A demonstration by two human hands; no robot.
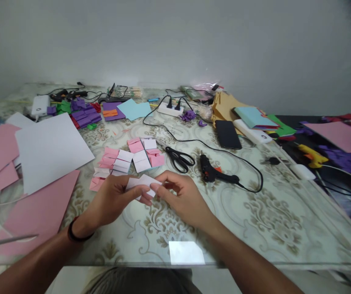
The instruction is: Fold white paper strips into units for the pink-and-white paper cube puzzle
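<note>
We hold a small, folded piece of plain white paper [147, 182] in front of us, above the glass-like, floral-patterned table [239, 237], nearer its front edge than its back one. Both hands seem to share it so that a fold can be steadied and pressed. The small folded pink and white paper pieces [140, 162] lie just beyond our hands, probably so that we can match against them. The black-handled scissors [180, 159] and the black plastic glue gun [207, 169] lie to their right, towards the table's right edge, seemingly for quick reach. The large white paper sheet [53, 151] and pink sheets [47, 204] spread along the left edge, likely as stock kept out of the working space.

The folded piece sits between our fingertips. Our left hand [111, 196] pinches its left part, thumb on top and fingers curled beneath; our right hand [184, 196] grips its right part between thumb and bent fingers. We cannot tell whether it is one layer or two.
</note>
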